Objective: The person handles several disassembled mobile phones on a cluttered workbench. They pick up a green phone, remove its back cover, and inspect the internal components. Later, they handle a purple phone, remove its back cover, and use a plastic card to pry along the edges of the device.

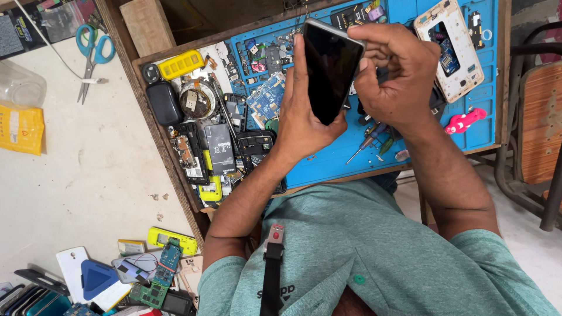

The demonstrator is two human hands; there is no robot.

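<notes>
While our left hand (304,126) cradles the black phone (331,70) from below, thumb up along its side, our right hand (395,76) curls over its top edge, fingers pinched there on what may be a small tool. We hold the phone above the blue mat (468,126) on the worktop (149,111); a white phone frame (468,58) lies near the mat's far right corner.

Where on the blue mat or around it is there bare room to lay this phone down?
Bare blue mat lies at the near edge, below the left hand and left of the screwdrivers. Another patch sits between the white phone frame and the pink piece. The pale floor beside the scissors is open. The mat's left side is crowded with parts.
</notes>
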